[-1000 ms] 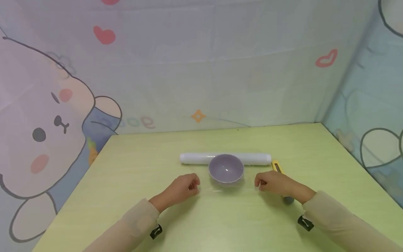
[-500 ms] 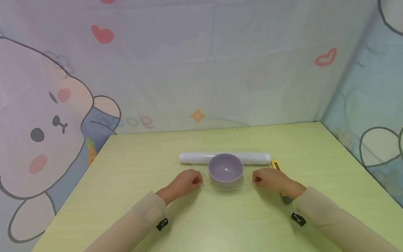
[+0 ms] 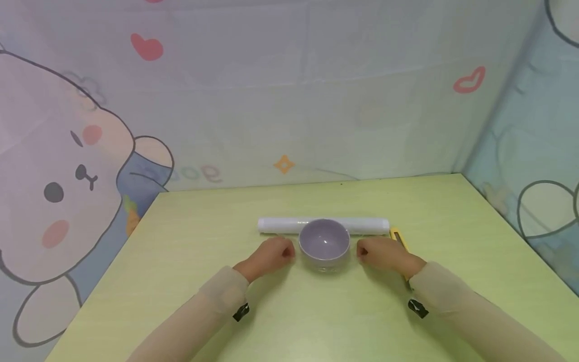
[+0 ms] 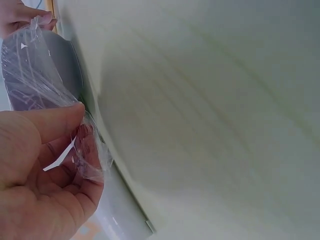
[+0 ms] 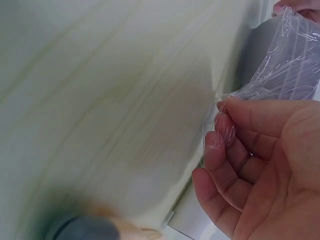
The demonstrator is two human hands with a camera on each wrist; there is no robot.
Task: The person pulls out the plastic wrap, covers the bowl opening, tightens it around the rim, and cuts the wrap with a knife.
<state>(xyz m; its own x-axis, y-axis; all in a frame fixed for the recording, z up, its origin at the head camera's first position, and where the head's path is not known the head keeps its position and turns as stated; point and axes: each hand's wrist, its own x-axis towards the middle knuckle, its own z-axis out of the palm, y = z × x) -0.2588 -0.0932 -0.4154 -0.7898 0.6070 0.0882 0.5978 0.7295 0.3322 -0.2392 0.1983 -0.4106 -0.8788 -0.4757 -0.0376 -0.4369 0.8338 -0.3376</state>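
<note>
Clear film (image 5: pixel 280 62) is stretching over the bowl (image 3: pixel 324 242), my left fingers (image 4: pixel 84 201) and right fingers (image 5: pixel 223 172) pinching it, a roll (image 3: pixel 370 225) lying on the far side.

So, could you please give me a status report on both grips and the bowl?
Left grip and right grip pinching clear film. Film stretched between them at upright purple bowl. Possibly in the way: yellow cutter, close by right grip.

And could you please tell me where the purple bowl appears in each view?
Head: the purple bowl, below and slightly right of centre.
Left wrist: bowl, upper left, partly behind clear film.
Right wrist: bowl, upper right, partly behind film.
Shared landmark: the white roll, low in both wrist views.
</note>
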